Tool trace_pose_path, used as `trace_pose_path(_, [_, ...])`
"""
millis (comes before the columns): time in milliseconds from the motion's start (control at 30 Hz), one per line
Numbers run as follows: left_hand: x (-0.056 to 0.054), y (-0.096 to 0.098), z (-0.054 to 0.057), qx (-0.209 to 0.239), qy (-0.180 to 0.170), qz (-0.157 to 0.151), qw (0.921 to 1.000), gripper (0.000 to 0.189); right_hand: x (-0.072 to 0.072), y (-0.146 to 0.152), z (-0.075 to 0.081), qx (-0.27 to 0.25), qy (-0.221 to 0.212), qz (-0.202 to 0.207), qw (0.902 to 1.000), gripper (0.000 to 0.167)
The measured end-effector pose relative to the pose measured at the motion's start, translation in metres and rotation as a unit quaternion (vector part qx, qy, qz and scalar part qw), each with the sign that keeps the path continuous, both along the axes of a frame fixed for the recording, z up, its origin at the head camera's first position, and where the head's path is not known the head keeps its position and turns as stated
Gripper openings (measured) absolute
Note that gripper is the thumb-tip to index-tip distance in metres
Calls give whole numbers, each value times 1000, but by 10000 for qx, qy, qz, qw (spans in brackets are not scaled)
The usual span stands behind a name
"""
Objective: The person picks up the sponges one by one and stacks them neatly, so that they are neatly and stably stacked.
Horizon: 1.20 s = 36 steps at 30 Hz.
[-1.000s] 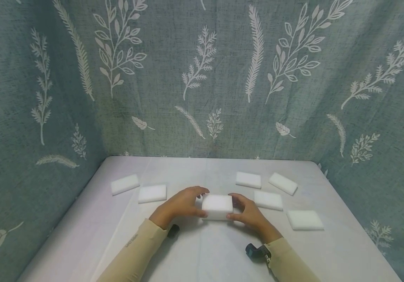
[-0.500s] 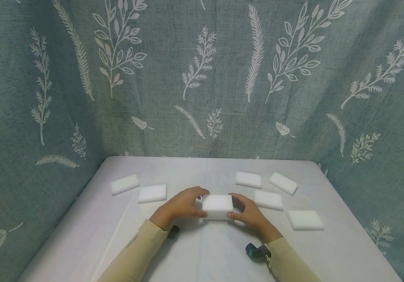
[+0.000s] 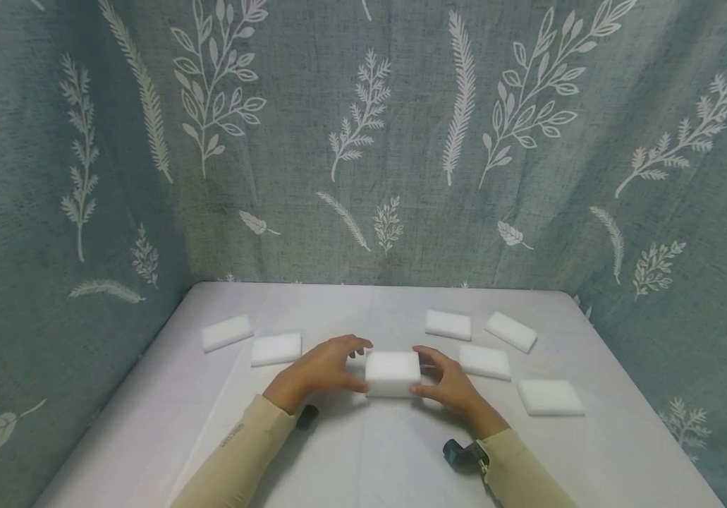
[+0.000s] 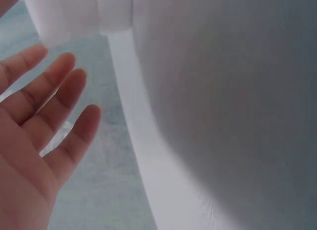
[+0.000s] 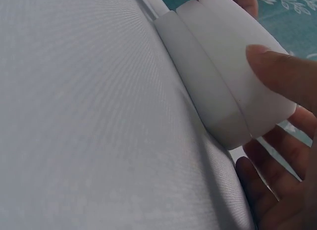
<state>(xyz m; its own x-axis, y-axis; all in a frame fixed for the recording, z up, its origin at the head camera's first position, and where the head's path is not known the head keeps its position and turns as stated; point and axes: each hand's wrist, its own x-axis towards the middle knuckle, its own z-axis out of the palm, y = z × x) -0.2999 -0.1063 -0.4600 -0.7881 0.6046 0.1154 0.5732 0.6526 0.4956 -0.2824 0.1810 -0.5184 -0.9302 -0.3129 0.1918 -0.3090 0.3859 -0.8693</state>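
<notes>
Two white sponges [image 3: 392, 374], stacked one on the other, lie in the middle of the table; the seam between them shows in the right wrist view. At the right end, my right hand [image 3: 446, 384] holds the stack, thumb [image 5: 275, 71] on the near side and fingers behind. My left hand [image 3: 325, 368] is at the left end, its thumb near the front corner, whether touching I cannot tell. In the left wrist view its other fingers [image 4: 74, 133] are spread, loosely bent and apart from the stack.
Several single white sponges lie flat around the stack: a pair at the left, including one sponge [image 3: 276, 349] near my left wrist, and others at the right, such as one sponge [image 3: 550, 397]. A leaf-patterned curtain [image 3: 388, 141] encloses the white table [image 3: 376, 458].
My left hand has eased slightly left, its fingers lifting off the left end of the stack. The right hand and the stack keep their places.
</notes>
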Motion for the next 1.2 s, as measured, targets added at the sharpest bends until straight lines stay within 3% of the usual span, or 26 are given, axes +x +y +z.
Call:
trace_pose_path(300, [-7, -26, 1, -106, -176, 221, 9995, 71, 1, -2, 7, -530, -195, 53, 9984, 81])
trace_pose_path(733, [-20, -67, -2, 66, -269, 922, 9954, 64, -4, 0, 7, -852, -81, 279, 9959, 72])
trace_pose_path(1200, [-22, -106, -2, -22, -304, 1628, 9862, 68, 1, -2, 4, -1126, -394, 336, 9923, 69])
